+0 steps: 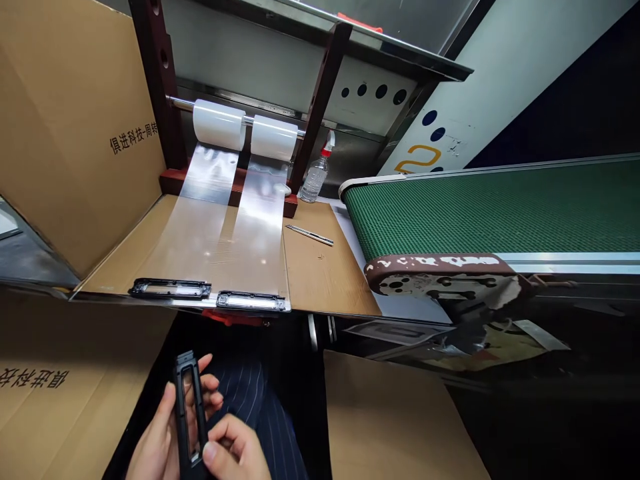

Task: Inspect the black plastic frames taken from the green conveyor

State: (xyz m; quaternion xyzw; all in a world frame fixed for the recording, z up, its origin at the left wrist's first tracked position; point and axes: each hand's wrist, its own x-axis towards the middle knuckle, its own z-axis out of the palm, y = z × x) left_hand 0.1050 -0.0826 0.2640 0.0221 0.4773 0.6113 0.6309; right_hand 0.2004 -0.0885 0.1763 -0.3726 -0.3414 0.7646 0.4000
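Note:
A long black plastic frame [199, 403] with a narrow slot-shaped opening is held upright above my lap. My left hand [155, 433] grips it from the left, with the thumb along one side and the fingers behind and past the other side. Close to its lower right edge, my right hand [237, 447] has thumb and curled fingers pinched against the frame. Two similar black frames, a left one [170, 289] and a right one [251, 301], lie at the bench's front edge on the ends of two clear film strips.
Two film rolls [219, 125] hang on a metal rod, their strips running down over the cardboard-covered bench [330, 280]. A silver pen-like tool [310, 235] and a spray bottle [316, 177] are to the right. Beyond stands a green conveyor belt [490, 207]; a large cardboard sheet [75, 120] rises at left.

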